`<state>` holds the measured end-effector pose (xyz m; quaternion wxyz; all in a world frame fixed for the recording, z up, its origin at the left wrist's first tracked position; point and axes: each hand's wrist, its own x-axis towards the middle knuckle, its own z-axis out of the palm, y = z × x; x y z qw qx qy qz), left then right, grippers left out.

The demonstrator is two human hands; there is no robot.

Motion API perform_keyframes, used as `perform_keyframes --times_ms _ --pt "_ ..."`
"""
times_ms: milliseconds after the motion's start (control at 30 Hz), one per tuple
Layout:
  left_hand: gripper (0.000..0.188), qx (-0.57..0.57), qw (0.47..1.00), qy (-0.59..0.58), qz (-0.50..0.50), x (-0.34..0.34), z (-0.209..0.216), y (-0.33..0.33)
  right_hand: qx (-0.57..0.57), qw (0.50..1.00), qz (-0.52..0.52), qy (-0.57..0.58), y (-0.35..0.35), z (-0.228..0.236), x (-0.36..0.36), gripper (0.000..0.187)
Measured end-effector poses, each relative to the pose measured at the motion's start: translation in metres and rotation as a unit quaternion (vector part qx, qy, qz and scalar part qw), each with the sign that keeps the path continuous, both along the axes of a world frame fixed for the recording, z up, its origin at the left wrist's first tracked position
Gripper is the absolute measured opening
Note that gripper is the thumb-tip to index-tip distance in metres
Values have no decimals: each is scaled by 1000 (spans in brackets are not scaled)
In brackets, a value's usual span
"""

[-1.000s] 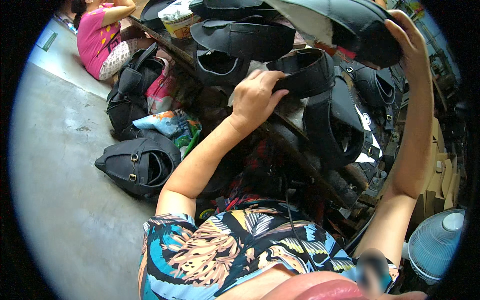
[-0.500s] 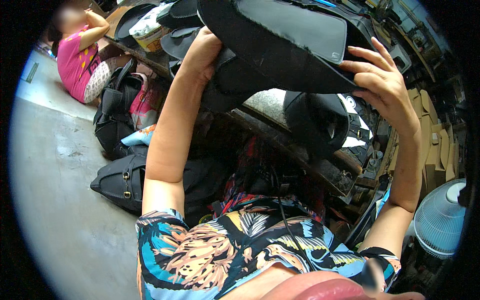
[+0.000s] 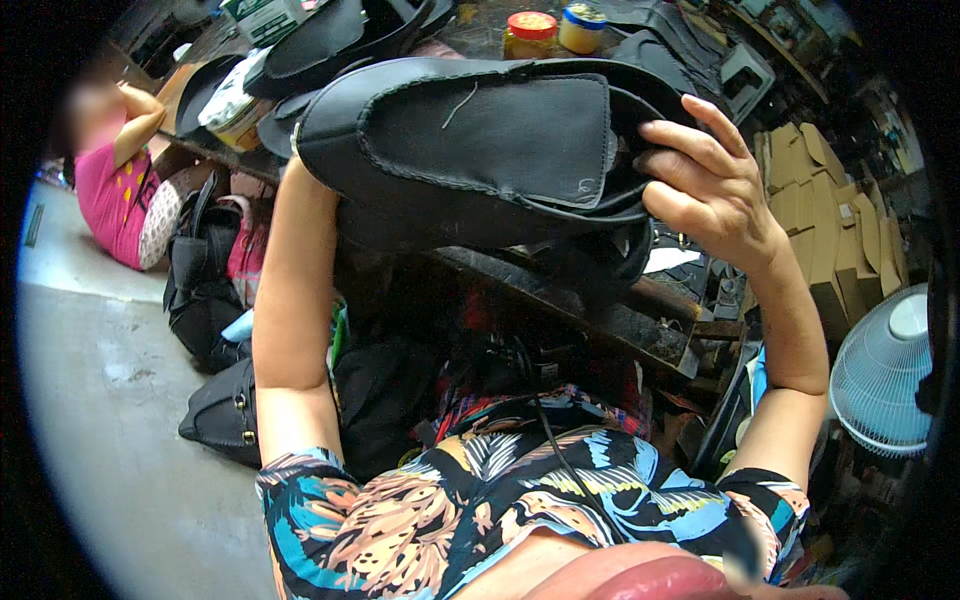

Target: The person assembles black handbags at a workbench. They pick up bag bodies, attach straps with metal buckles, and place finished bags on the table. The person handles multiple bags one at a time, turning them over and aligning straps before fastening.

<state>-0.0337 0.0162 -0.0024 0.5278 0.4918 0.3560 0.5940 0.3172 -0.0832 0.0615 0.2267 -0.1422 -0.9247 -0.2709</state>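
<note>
Raised in front of me is a black leather bag (image 3: 480,130), with a rounded end at the left and a flat stitched panel facing me. A pale loose thread (image 3: 460,106) lies on the panel, and a small mark is pressed into its lower right corner. My right hand (image 3: 705,175) grips the bag's right end, its fingers curled at the open edge. On the left, my forearm (image 3: 295,270) runs up behind the rounded end; that hand supports the bag, but its fingers are hidden.
A cluttered workbench (image 3: 560,300) stands behind, bearing black bag pieces (image 3: 330,45), a red-lidded jar (image 3: 530,35) and a blue-rimmed jar (image 3: 582,28). Folded cardboard boxes (image 3: 820,210) and a fan (image 3: 885,370) are at right. A person in pink (image 3: 115,210) sits at far left.
The bag has come lower and turned so its stitched panel faces me more fully. My right hand has shifted left and down; my left hand has gone from partly visible to hidden.
</note>
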Motion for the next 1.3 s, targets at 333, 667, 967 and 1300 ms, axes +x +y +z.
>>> perform_keyframes --times_ms 333,667,967,1300 --pt "16 294 934 183 89 31 -16 -37 131 941 -222 218 45 10 60 30" --pt "22 258 884 388 34 77 -119 -39 -149 870 -470 11 110 -94 72 52" --pt "39 209 922 325 32 80 -124 -36 12 984 -154 87 153 6 -46 23" --pt "72 99 976 192 39 74 -131 -21 85 986 -120 72 242 -7 -180 18"
